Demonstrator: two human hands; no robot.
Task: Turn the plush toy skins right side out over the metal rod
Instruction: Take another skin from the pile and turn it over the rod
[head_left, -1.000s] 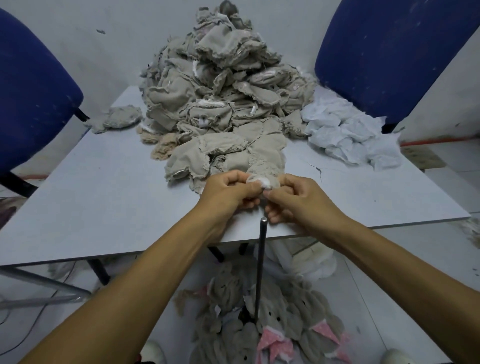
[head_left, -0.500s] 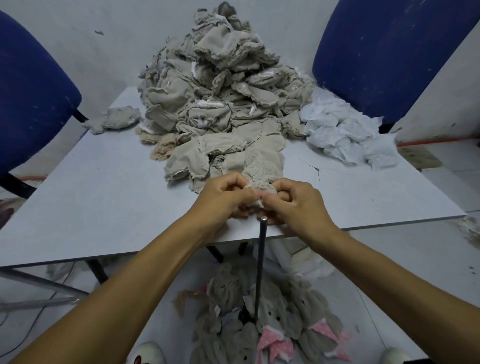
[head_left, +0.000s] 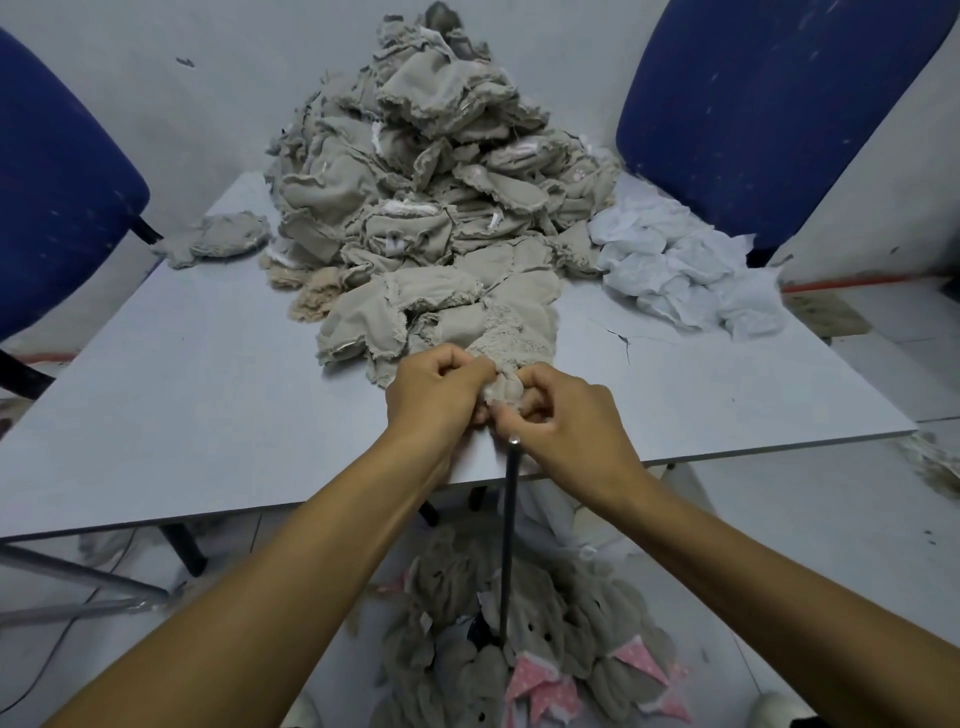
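A beige plush toy skin (head_left: 511, 340) lies at the near foot of the big pile, its fuzzy end drawn toward me. My left hand (head_left: 439, 395) and my right hand (head_left: 563, 415) both pinch that end, fingers curled around the fabric, knuckles almost touching. The thin dark metal rod (head_left: 508, 540) stands upright from the floor, and its shiny tip sits just below my right hand's fingers, at the table's front edge. The skin's opening is hidden by my fingers.
A tall heap of beige inside-out skins (head_left: 431, 171) fills the back of the grey table (head_left: 208, 405). White fabric pieces (head_left: 680, 270) lie at the right, one loose skin (head_left: 218, 244) at the left. Blue chairs (head_left: 779, 104) flank the table. Turned skins with pink ears (head_left: 545, 649) are heaped on the floor.
Both hands have shifted slightly and worked the skin's end between their fingers; more fuzzy surface shows above them now. The rod's tip sits closer under my right hand.
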